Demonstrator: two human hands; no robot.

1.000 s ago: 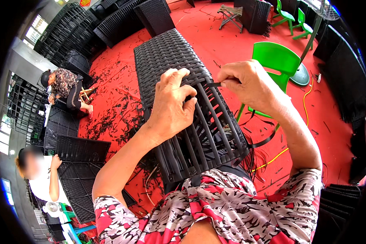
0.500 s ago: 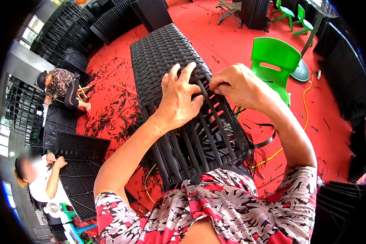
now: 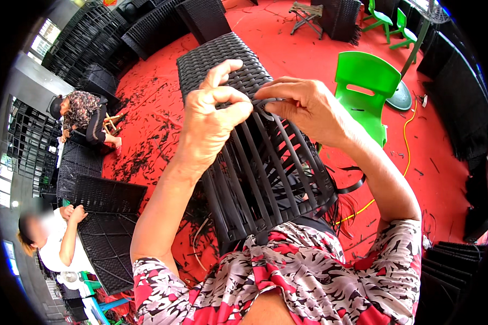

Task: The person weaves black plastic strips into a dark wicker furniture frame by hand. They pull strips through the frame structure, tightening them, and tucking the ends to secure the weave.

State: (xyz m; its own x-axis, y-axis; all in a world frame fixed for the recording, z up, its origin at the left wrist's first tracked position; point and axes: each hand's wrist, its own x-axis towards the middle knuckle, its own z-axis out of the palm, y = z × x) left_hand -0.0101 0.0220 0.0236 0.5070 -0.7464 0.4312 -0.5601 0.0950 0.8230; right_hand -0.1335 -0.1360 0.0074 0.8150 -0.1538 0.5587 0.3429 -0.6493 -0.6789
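Observation:
A long black frame [image 3: 265, 173] leans against my lap, its far half woven with black wicker and its near half showing bare upright strands. My left hand [image 3: 214, 122] pinches a black wicker strip [image 3: 263, 105] at the edge of the weave. Across from it, my right hand [image 3: 303, 105] grips the same strip where it loops over the strands. Both hands meet just above the woven edge.
A green plastic chair [image 3: 366, 89] stands right of the frame on the red floor, with a yellow cord [image 3: 406, 146] beside it. Wicker scraps litter the floor at left. Two other people [image 3: 81, 111] [image 3: 54, 238] work on black panels at left. Stacked black frames line the back.
Both hands have lifted off the frame and come closer to the camera. The left hand went from lying flat on the strands to pinching the strip.

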